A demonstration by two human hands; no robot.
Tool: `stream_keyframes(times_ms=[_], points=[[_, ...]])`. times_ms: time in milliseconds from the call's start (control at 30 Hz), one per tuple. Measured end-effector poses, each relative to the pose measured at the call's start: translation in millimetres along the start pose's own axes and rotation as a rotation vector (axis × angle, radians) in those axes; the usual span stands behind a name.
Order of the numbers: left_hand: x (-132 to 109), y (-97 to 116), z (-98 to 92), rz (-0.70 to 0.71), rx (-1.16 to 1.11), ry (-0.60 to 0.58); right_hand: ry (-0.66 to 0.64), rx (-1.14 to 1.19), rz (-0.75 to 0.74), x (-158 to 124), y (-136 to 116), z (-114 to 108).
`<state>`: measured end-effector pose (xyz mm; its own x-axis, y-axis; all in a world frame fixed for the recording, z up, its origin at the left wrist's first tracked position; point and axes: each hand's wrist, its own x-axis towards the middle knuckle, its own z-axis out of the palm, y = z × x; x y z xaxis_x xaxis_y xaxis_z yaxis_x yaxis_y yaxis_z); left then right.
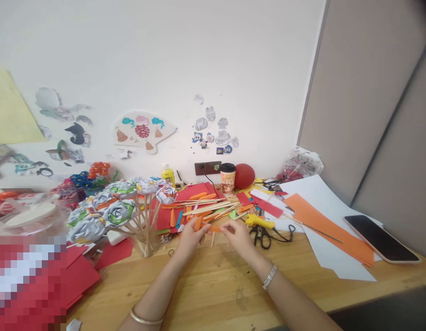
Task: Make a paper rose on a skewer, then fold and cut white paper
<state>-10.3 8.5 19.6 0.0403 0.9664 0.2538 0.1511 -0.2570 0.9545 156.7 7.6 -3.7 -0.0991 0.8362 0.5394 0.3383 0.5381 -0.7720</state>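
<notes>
Between my hands stretches a small orange paper strip (pixel 215 228). My left hand (pixel 194 236) is closed on its left end, with part of the orange paper showing above the fingers. My right hand (pixel 237 234) pinches the right end between thumb and fingers. Just behind my hands lies a pile of thin wooden sticks (pixel 209 208) over scraps of coloured paper. To the right of my right hand rests a yellow hot glue gun (pixel 260 221), and black-handled scissors (pixel 261 237) lie in front of it.
Paper flowers on sticks (pixel 119 212) stand in a clear container at left. Red paper sheets (pixel 83 271) lie at the front left. A lidded paper cup (pixel 228 178) and a red balloon (pixel 245 176) are by the wall. Orange paper (pixel 332 230) and a phone (pixel 381 239) lie at right.
</notes>
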Motion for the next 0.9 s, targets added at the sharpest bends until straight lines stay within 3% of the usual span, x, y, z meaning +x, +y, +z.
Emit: stream_keyframes(times_ms=[133,367,533,900], points=[[5.3,-8.5,-3.6,-0.006,-0.038,0.018,0.079,0.071,0.035,2.9,-1.0,-4.6],[-2.2,-5.0,9.5,-0.044,-0.092,-0.117,-0.052,0.171,0.065,-2.3,3.6,11.3],[-6.6,0.1,13.7,-0.031,-0.119,-0.145,0.001,0.214,0.114,-2.9,10.8,15.7],[-9.3,-10.6,24.2,0.035,-0.047,-0.066,0.009,0.255,0.089,-5.2,-1.4,18.3]])
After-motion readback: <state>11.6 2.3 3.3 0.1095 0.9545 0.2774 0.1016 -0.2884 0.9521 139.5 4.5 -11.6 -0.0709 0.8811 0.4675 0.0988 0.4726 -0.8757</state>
